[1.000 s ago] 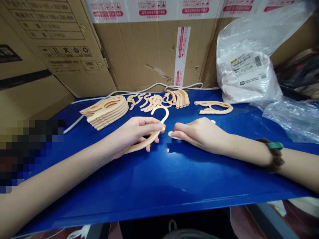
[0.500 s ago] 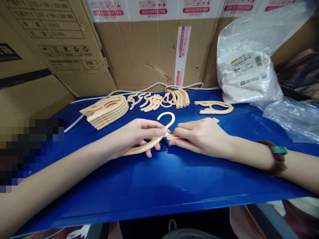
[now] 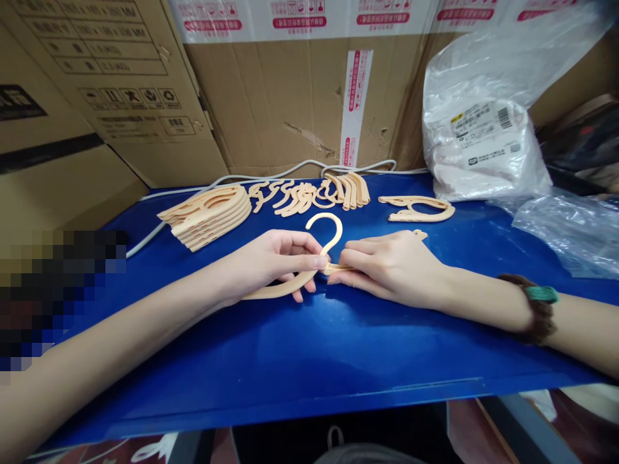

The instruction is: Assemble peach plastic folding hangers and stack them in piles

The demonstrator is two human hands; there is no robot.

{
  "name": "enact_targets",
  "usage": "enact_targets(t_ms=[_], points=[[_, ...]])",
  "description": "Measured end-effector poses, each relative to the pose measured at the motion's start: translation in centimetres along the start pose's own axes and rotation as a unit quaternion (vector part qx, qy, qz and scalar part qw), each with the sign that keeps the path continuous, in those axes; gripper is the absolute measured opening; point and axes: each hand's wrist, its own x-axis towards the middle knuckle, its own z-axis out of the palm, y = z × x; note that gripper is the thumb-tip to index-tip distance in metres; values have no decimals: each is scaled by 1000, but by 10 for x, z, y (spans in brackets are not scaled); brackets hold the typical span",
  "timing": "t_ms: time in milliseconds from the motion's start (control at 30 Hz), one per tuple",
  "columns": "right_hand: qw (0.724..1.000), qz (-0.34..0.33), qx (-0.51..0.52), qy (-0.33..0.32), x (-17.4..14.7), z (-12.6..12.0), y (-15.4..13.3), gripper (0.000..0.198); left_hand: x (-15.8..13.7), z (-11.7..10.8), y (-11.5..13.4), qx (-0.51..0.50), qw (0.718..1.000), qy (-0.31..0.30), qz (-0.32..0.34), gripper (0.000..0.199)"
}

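Note:
Between my hands is a beige plastic clothes hanger's hook and curved arm [image 3: 278, 291], held above the blue table. My left hand [image 3: 285, 258] pinches the joint where the hook [image 3: 333, 225] rises from the arm, thumb on top. My right hand [image 3: 391, 267] is closed on a second hanger arm [image 3: 339, 268], whose narrow end meets that joint. Most of this second arm is hidden under the right hand; a bit of its far end [image 3: 420, 235] shows behind the knuckles. Whether the two pieces are locked together I cannot tell.
A stack of folded hangers [image 3: 207, 216] lies at the back left. Loose hooks [image 3: 294, 198] and curved arms [image 3: 352, 190] lie beside it, and one folded hanger [image 3: 420, 207] to the right. Behind are cardboard boxes [image 3: 280, 96], a white cable [image 3: 290, 169] and a plastic bag [image 3: 483, 142].
My left hand has shifted slightly to the right, and the hook has tilted and moved a little up and right. The right hand stays nearly still.

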Motion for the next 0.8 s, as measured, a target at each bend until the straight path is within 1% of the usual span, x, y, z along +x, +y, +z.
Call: enact_targets(t_ms=[200,367,533,633,800], points=[[1000,14,2,-12,-1,0,1,51,1,3,1,3,1000,10,15,10],[999,38,-7,-34,-1,1,1,57,1,7,2,-11,999,40,9,10],[996,62,-15,-58,2,1,-2,58,1,6,0,-22,998,56,3,10],[993,84,-17,-87,4,-1,-4,57,2,5,-2,-24,997,68,2,10],[981,142,-29,-129,8,-3,-8,59,2,7,-2,-25,996,90,-1,10]])
